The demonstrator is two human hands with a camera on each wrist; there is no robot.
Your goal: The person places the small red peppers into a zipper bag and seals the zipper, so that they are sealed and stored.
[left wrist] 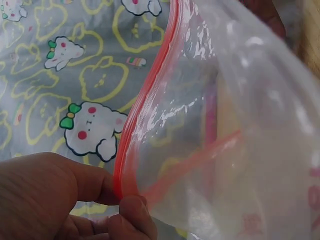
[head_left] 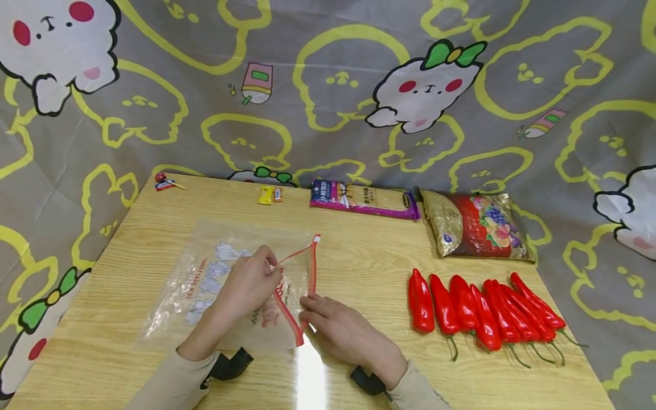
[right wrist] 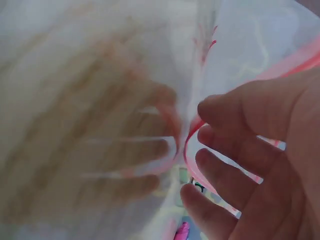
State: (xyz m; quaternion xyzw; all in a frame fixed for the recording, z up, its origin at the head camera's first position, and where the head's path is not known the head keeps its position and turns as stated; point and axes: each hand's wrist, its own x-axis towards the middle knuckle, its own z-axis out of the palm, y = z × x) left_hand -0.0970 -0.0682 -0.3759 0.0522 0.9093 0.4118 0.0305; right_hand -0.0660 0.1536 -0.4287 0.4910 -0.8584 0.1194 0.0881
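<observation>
The zip bag was transparent, with a red strip along its mouth, red lettering and pale grey-blue figures. The backdrop was grey, patterned with yellow animal outlines and red-cheeked white animals with green bows. The tabletop showed a pale yellow-brown wood grain. The peppers were bright red with green stems. The long packet was purple and cream-yellow; the sack combined gold and dark red with a multicoloured fruit print. The sleeves were beige, the wrist straps black.
</observation>
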